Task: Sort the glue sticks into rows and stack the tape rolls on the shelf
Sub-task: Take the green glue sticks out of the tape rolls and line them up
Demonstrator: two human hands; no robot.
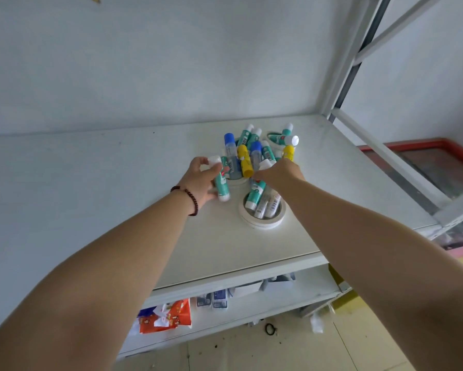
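A heap of glue sticks (247,152) with teal, blue and yellow bodies lies on the white shelf (118,183). My left hand (200,180) grips a teal glue stick with a white cap (221,183) at the heap's left edge. My right hand (279,171) reaches into the heap, its fingertips pinching a white-capped stick (265,164). A white tape roll (262,210) lies flat in front, with glue sticks resting inside it. A second tape roll (235,180) sits half hidden under the heap, and a third (274,137) shows at the back right.
The shelf's back is a white wall. A metal upright with diagonal braces (358,62) stands at the right end. The lower shelf (251,303) holds an orange packet (168,315) and small boxes. A red-framed panel (425,162) lies beyond the shelf on the right.
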